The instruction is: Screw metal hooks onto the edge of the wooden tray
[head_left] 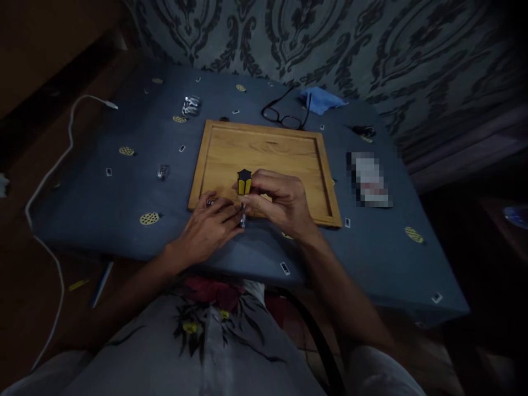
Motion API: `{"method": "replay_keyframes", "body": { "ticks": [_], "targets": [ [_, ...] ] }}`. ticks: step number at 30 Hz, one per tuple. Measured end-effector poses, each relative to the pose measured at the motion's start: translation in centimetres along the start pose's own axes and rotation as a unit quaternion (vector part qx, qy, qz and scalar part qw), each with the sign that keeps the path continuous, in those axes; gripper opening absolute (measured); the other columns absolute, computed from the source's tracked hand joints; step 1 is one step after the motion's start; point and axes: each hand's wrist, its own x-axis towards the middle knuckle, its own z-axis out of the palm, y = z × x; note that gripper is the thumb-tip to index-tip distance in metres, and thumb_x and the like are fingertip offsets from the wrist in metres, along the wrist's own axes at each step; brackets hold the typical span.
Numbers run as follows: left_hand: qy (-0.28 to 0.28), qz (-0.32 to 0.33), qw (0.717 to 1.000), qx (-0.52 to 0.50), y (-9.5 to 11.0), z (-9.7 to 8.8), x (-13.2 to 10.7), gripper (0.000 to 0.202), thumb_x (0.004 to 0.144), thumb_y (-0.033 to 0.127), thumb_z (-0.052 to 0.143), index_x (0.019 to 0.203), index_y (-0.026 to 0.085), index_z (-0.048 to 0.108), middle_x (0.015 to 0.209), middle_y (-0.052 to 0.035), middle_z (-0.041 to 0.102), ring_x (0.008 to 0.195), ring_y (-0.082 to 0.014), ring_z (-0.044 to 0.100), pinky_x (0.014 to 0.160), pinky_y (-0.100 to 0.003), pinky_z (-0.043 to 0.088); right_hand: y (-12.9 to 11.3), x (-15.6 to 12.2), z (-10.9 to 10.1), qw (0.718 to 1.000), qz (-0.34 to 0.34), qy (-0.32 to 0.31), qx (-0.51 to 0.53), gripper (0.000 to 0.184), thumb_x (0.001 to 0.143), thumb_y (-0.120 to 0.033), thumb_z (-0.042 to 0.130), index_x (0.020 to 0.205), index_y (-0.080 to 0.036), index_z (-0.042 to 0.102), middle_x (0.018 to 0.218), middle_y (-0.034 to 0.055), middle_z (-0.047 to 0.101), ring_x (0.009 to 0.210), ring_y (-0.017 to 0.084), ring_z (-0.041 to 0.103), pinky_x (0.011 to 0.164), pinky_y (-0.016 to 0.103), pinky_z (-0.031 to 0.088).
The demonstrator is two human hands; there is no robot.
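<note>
In my right hand (282,201) is a screwdriver (244,182) with a yellow and black handle, gripped upright between thumb and fingers. Its tip points down at a shiny metal hinge (242,221) by the front edge of a wooden panel (264,144). My left hand (210,228) lies over that front edge, its fingers pressed on the hinge and covering most of it. The panel lies flat, with a raised frame around a recessed middle. Where the screwdriver tip meets the metal is too small and dark to make out.
On the blue patterned tablecloth (94,203) are metal hinges (191,105), a small metal piece (163,172), eyeglasses (289,120), a blue cloth (324,100), a dark-handled object (363,131) and a blurred packet (369,180). A white cable (71,137) hangs at left. The patterned wall (289,44) stands behind.
</note>
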Motion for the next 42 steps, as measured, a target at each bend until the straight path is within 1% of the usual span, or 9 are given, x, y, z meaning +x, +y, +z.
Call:
{"method": "replay_keyframes", "body": {
  "ticks": [5,8,10,14,16,22,26,36,42],
  "targets": [
    [-0.002,-0.002,1.0,0.007,0.0,-0.04,-0.03,0.026,0.104,0.034,0.059,0.12,0.018,0.071,0.115,-0.0043,0.079,0.11,-0.0238,0.068,0.106,-0.048,0.043,-0.01,0.15,0.21,1.0,-0.007,0.02,-0.001,0.033,0.094,-0.043,0.072,0.07,-0.021,0.066,0.064,-0.0018,0.058,0.063,0.013,0.056,0.065,0.028,0.045],
    [-0.007,-0.001,1.0,0.005,-0.06,-0.07,-0.04,0.026,0.104,0.035,0.058,0.119,0.018,0.072,0.118,-0.0046,0.078,0.111,-0.0238,0.068,0.107,-0.048,0.043,-0.05,0.11,0.15,1.0,0.0,0.019,-0.003,0.036,0.093,-0.045,0.072,0.067,-0.021,0.063,0.065,-0.0007,0.06,0.066,0.014,0.059,0.063,0.028,0.046],
    [-0.012,-0.002,1.0,0.001,-0.07,-0.04,-0.03,0.026,0.104,0.034,0.058,0.119,0.018,0.071,0.116,-0.0048,0.079,0.109,-0.0234,0.068,0.106,-0.048,0.043,0.0,-0.06,0.04,0.999,0.027,0.031,-0.01,0.037,0.091,-0.049,0.074,0.069,-0.021,0.064,0.067,0.0003,0.062,0.068,0.016,0.062,0.063,0.03,0.047],
    [-0.011,-0.008,1.0,-0.002,0.01,0.08,-0.03,0.023,0.104,0.033,0.059,0.119,0.019,0.071,0.112,-0.0044,0.079,0.108,-0.0227,0.068,0.107,-0.048,0.043,0.15,-0.51,-0.21,0.988,0.09,0.123,0.018,0.036,0.087,-0.057,0.075,0.081,-0.021,0.069,0.07,-0.0006,0.064,0.061,0.015,0.062,0.06,0.031,0.05],
    [-0.008,-0.007,1.0,0.0,0.06,0.08,-0.03,0.022,0.104,0.032,0.059,0.117,0.019,0.071,0.111,-0.0039,0.079,0.108,-0.0226,0.068,0.106,-0.047,0.043,0.16,-0.6,-0.28,0.983,0.104,0.146,0.037,0.037,0.086,-0.058,0.076,0.084,-0.021,0.07,0.072,-0.0015,0.064,0.057,0.013,0.062,0.058,0.03,0.051],
    [-0.016,-0.001,1.0,0.003,0.03,-0.06,-0.03,0.023,0.106,0.033,0.055,0.116,0.018,0.07,0.11,-0.0045,0.078,0.108,-0.0224,0.068,0.107,-0.048,0.042,0.25,-0.47,-0.15,0.986,0.101,0.124,0.05,0.032,0.086,-0.05,0.079,0.082,-0.021,0.069,0.07,-0.0024,0.065,0.058,0.012,0.064,0.055,0.027,0.049],
    [-0.02,-0.003,1.0,0.003,0.0,-0.02,-0.05,0.023,0.106,0.034,0.056,0.115,0.019,0.071,0.108,-0.0048,0.078,0.108,-0.0223,0.067,0.107,-0.047,0.043,0.58,-0.54,0.03,0.986,0.117,0.114,0.041,0.033,0.086,-0.051,0.078,0.081,-0.021,0.067,0.068,-0.0018,0.065,0.06,0.013,0.064,0.054,0.027,0.048],
    [-0.007,0.007,1.0,0.013,0.04,-0.11,0.04,0.023,0.105,0.032,0.057,0.113,0.016,0.071,0.109,-0.0048,0.078,0.105,-0.0229,0.068,0.105,-0.047,0.043,0.73,-0.45,0.18,0.988,0.111,0.101,0.04,0.033,0.088,-0.052,0.077,0.084,-0.021,0.068,0.068,-0.0024,0.063,0.061,0.013,0.062,0.055,0.027,0.047],
    [0.006,0.005,1.0,0.004,0.05,-0.05,0.03,0.023,0.104,0.031,0.059,0.115,0.015,0.071,0.11,-0.0043,0.079,0.106,-0.024,0.068,0.103,-0.049,0.044,0.79,-0.6,0.27,0.986,0.131,0.077,0.069,0.038,0.083,-0.052,0.082,0.08,-0.022,0.059,0.065,-0.0054,0.06,0.056,0.011,0.061,0.054,0.026,0.047]
  ]
}}
